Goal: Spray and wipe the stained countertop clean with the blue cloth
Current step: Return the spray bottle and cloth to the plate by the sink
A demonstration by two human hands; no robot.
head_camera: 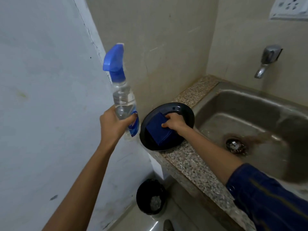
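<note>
My left hand (115,125) grips a clear spray bottle (122,99) with a blue trigger head, held upright in the air left of the counter. A folded blue cloth (157,130) lies on a black plate (185,112) at the left end of the speckled granite countertop (185,161). My right hand (175,122) rests on the cloth's right edge with fingers curled over it and the thumb at its side.
A steel sink (250,117) with a drain sits right of the plate, with a wall tap (266,62) above it. A black waste bin (150,196) stands on the floor below the counter. Walls close in on the left and behind.
</note>
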